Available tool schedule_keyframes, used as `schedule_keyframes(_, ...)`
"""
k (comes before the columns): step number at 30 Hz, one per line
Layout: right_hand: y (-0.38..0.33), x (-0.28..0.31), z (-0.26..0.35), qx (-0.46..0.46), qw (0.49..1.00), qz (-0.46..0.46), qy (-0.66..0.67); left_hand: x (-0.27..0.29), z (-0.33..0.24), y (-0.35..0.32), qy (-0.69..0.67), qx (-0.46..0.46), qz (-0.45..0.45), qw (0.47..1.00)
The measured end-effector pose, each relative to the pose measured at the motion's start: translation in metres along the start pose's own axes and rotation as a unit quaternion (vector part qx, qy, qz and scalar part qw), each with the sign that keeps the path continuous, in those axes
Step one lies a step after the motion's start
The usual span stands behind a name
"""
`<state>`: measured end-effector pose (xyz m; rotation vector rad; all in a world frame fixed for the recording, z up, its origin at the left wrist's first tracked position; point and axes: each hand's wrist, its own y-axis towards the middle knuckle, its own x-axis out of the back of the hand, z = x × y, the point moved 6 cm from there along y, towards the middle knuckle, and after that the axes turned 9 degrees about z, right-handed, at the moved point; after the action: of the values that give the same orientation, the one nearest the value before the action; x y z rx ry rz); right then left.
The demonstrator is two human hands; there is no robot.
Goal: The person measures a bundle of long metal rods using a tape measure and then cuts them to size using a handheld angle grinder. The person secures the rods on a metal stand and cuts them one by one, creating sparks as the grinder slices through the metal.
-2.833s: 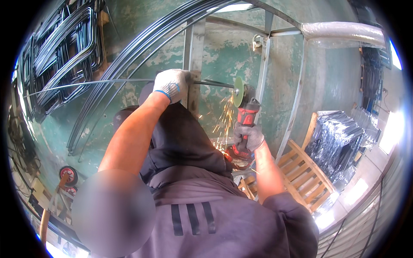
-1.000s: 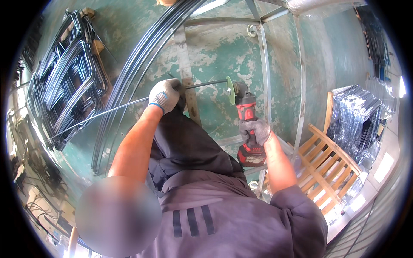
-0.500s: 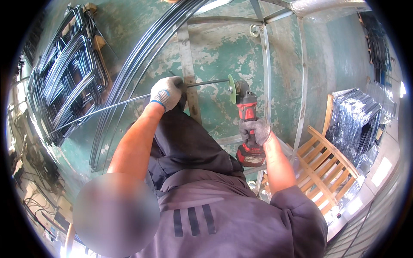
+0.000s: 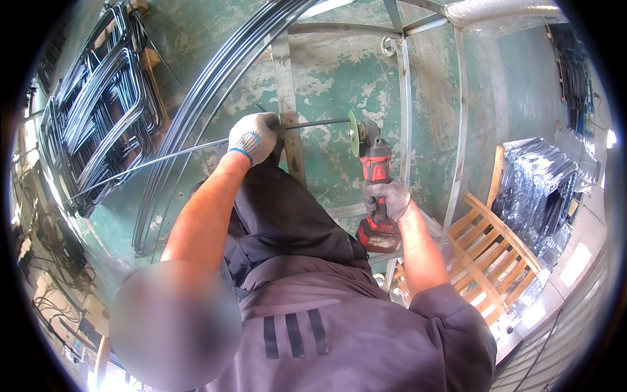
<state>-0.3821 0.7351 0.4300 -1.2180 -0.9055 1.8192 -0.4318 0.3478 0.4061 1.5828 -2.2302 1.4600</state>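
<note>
My left hand point(image 4: 253, 138), in a pale knit work glove, is closed round a long thin metal rod point(image 4: 317, 123). The rod runs from the far left, through my fist, and out to the right over the metal frame. My right hand point(image 4: 388, 200), in a grey glove, grips a red and black cordless angle grinder point(image 4: 376, 168) by its body, with the battery toward me. The grinder's green disc point(image 4: 354, 134) stands on edge against the rod's right end. Whether the disc spins I cannot tell.
A bundle of long dark rods point(image 4: 209, 78) curves past my left side. Stacked bent metal frames point(image 4: 111, 98) lie at the far left. An upright steel frame point(image 4: 403, 98) rises ahead. At right are a wooden pallet point(image 4: 490, 255) and plastic-wrapped metal parts point(image 4: 535, 176).
Hardly anything differs. The rod's right end and the disc appear very slightly further right, and both hands keep their hold.
</note>
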Motion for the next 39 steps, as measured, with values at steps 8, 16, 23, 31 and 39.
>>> schedule_keyframes(8, 0.001, 0.003, -0.003, 0.005, 1.000, -0.012, 0.000, 0.001, -0.002, -0.002, -0.001, 0.001, 0.006, 1.000)
schedule_keyframes(16, 0.004, 0.005, -0.007, 0.012, 1.000, -0.007, 0.008, 0.000, -0.001, 0.000, -0.004, -0.003, 0.010, 1.000)
schedule_keyframes(23, -0.001, 0.002, 0.000, 0.001, 1.000, -0.004, -0.004, -0.003, 0.004, 0.002, 0.007, -0.006, 0.011, 1.000)
schedule_keyframes(31, -0.001, 0.003, -0.003, 0.003, 1.000, -0.031, 0.002, -0.002, 0.000, 0.001, 0.011, -0.011, 0.006, 1.000)
schedule_keyframes(39, -0.009, -0.004, -0.004, 0.011, 0.998, -0.059, 0.004, 0.005, -0.001, -0.006, -0.043, -0.024, 0.003, 0.999)
